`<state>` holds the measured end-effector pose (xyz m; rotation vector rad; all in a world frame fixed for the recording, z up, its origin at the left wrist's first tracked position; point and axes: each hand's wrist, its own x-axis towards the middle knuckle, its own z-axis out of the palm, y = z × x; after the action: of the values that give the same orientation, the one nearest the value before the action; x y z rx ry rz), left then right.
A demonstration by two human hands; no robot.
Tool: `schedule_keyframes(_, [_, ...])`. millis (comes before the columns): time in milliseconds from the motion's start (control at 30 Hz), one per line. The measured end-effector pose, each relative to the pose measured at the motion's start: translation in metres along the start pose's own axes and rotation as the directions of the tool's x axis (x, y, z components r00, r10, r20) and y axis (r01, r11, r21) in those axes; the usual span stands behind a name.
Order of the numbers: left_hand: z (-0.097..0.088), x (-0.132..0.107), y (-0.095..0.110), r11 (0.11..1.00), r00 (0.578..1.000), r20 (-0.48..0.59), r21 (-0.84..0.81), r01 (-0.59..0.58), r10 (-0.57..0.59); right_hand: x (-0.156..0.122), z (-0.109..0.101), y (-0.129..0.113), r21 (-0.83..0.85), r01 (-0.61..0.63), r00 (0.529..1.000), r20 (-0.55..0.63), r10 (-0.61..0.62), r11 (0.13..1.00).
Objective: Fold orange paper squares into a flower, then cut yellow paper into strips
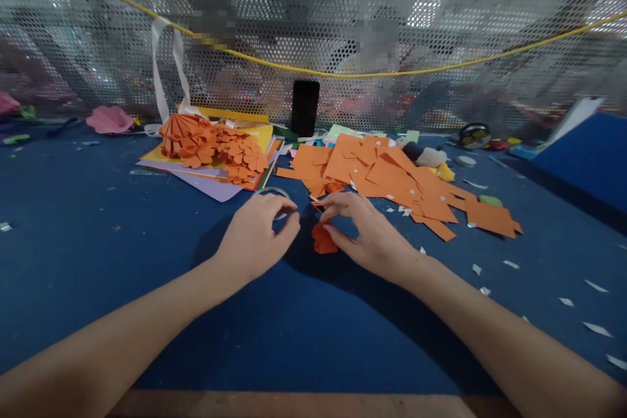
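Note:
My left hand (pixel 259 232) is held over the blue table, its fingers bent and the thumb a little apart from the index finger. Nothing shows between those tips. Partly hidden behind that hand is a clear ring like a tape roll (pixel 270 191). With thumb and fingers curled close together, my right hand (pixel 365 232) grips a small folded orange paper petal (pixel 324 241). Just beyond its fingertips lies another small folded orange paper piece (pixel 334 188). Past the right hand, flat orange paper squares (pixel 382 170) are spread in a loose pile.
Orange paper flowers (pixel 196 140) rest on coloured sheets (pixel 215 188) at back left. A phone (pixel 304 108) stands against the perforated metal screen (pixel 274 32), with a yellow cord (pixel 274 66) across it. White scraps (pixel 565 302) dot the right side, near a blue box (pixel 588 157).

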<state>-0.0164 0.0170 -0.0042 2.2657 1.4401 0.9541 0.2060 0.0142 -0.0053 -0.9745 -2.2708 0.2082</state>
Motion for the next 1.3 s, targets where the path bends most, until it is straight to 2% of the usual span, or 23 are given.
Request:
schedule_keyframes(67, [0.002,-0.004,0.01,0.96,0.984,0.118,-0.231,0.159,-0.135,0.0,0.0,-0.004,0.004,-0.037,0.994,-0.099,0.037,0.999])
schedule_keyframes(167, [0.009,-0.009,0.016,0.829,0.942,0.22,-0.453,0.329,-0.253,-0.001,0.001,-0.01,0.013,-0.036,0.983,-0.177,0.038,0.999])
schedule_keyframes(300, [0.016,-0.009,0.013,0.694,0.913,0.252,-0.593,0.408,-0.321,-0.002,0.006,-0.013,0.056,-0.043,0.97,-0.239,0.055,0.998])
schedule_keyframes(400, [0.018,-0.009,0.01,0.649,0.893,0.256,-0.617,0.446,-0.37,-0.003,0.009,-0.018,0.14,-0.065,0.959,-0.266,0.101,0.988])
schedule_keyframes(467, [0.018,-0.008,0.009,0.636,0.885,0.232,-0.625,0.453,-0.403,-0.003,0.009,-0.024,0.274,-0.089,0.933,-0.313,0.176,0.958])
schedule_keyframes(533, [0.017,-0.008,0.008,0.618,0.881,0.188,-0.649,0.443,-0.434,-0.002,0.009,-0.03,0.466,-0.12,0.884,-0.352,0.308,0.877])
schedule_keyframes(600, [0.017,-0.008,0.007,0.59,0.874,0.159,-0.681,0.434,-0.46,0.0,0.008,-0.034,0.638,-0.171,0.837,-0.309,0.453,0.75])
schedule_keyframes(700, [0.016,-0.008,0.007,0.564,0.872,0.147,-0.71,0.421,-0.466,0.003,0.009,-0.034,0.768,-0.325,0.785,-0.107,0.61,0.552])
schedule_keyframes(800, [0.016,-0.009,0.008,0.592,0.89,0.133,-0.703,0.395,-0.436,0.004,0.014,-0.032,0.792,-0.467,0.73,0.094,0.677,0.394])
schedule_keyframes(900, [0.016,-0.011,0.008,0.645,0.911,0.12,-0.671,0.366,-0.394,0.004,0.017,-0.031,0.8,-0.525,0.68,0.189,0.708,0.29])
schedule_keyframes(967, [0.015,-0.012,0.009,0.675,0.922,0.119,-0.648,0.354,-0.369,0.004,0.018,-0.031,0.807,-0.535,0.656,0.21,0.725,0.249])
schedule_keyframes(1100, [0.013,-0.014,0.011,0.74,0.936,0.097,-0.586,0.329,-0.34,0.004,0.017,-0.031,0.813,-0.539,0.641,0.229,0.732,0.218])
schedule_keyframes(1200, [0.011,-0.014,0.013,0.787,0.949,0.06,-0.544,0.291,-0.31,0.004,0.016,-0.031,0.818,-0.533,0.644,0.227,0.73,0.216])
schedule_keyframes(1300, [0.01,-0.015,0.017,0.797,0.958,0.053,-0.542,0.265,-0.283,0.004,0.016,-0.031,0.809,-0.535,0.663,0.224,0.714,0.242])
